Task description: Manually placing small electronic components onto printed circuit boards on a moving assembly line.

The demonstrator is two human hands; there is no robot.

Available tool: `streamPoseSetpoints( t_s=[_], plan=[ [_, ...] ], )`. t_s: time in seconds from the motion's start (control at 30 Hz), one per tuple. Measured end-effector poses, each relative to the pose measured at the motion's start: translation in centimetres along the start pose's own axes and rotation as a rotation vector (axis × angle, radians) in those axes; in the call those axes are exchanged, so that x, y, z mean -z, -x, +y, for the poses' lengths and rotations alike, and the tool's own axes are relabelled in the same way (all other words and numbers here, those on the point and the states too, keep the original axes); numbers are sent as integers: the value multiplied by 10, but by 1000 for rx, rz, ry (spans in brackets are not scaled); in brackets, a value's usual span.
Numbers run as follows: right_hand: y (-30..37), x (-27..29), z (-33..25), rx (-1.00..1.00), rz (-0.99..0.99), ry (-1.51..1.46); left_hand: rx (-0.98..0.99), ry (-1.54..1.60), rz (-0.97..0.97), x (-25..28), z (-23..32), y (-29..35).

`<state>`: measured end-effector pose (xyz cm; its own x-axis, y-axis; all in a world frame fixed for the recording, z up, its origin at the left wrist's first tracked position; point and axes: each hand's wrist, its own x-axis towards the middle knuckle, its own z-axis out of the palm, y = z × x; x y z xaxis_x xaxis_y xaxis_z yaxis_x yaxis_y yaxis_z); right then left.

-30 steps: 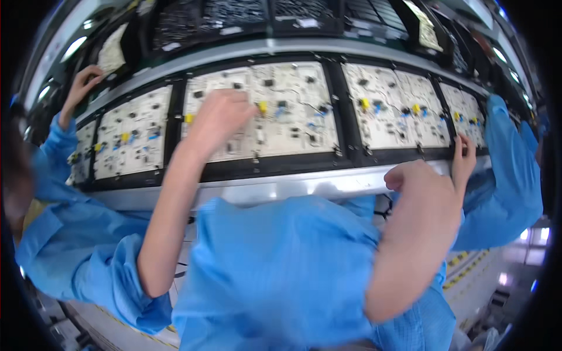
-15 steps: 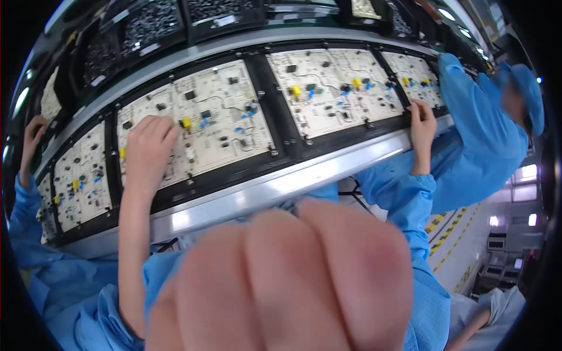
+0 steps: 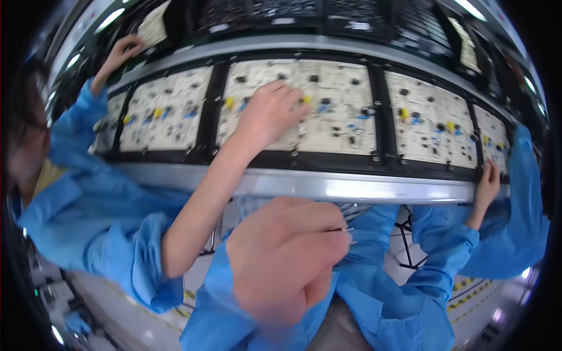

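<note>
My left hand (image 3: 287,251) is raised close in front of me, below the rail, with fingers closed. Between thumb and forefinger it pinches a tiny component with thin metal leads (image 3: 341,230). At the far right, my right hand (image 3: 487,184) is at the near edge of a pale circuit board (image 3: 494,131). Its fingertips are drawn together; whatever lies between them is too small to make out. Another pale board (image 3: 430,117) sits left of it in a black frame, carrying black, yellow and blue components.
A co-worker on the left has one hand (image 3: 272,114) over the middle board (image 3: 345,128) and another hand (image 3: 123,50) by a bin of pale parts (image 3: 153,26). A second co-worker's blue sleeve (image 3: 527,169) is far right. Dark parts bins (image 3: 293,32) line the back; a metal rail (image 3: 328,186) runs in front.
The view has swung left, so the boards appear farther right. My left hand has drawn away from the camera and turned, bringing the leaded component into sight. My right hand stays by the board edge.
</note>
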<state>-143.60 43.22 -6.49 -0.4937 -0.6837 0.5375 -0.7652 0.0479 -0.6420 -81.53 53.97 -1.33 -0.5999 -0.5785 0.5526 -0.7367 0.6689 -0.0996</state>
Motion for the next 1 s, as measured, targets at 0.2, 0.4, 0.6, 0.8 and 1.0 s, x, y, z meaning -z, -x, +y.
streamPoseSetpoints(
  t_s=[0.2, 0.4, 0.6, 0.8, 1.0],
  plan=[
    [-10, -11, 16, 38, -59, 4, 168, 145, 127, 33, -8, -3],
    [-6, -10, 11, 27, -60, -9, 233, 329, 308, 17, 29, -59],
    [-8, -4, 14, 13, -64, -1, 295, 551, 468, 7, 39, -107],
    [-10, -12, 11, -4, -46, -12, 304, 825, 637, 15, 30, -127],
    [-4, -13, -16, 34, 61, 0, 60, 1069, 668, -6, 20, -122]
  ],
)
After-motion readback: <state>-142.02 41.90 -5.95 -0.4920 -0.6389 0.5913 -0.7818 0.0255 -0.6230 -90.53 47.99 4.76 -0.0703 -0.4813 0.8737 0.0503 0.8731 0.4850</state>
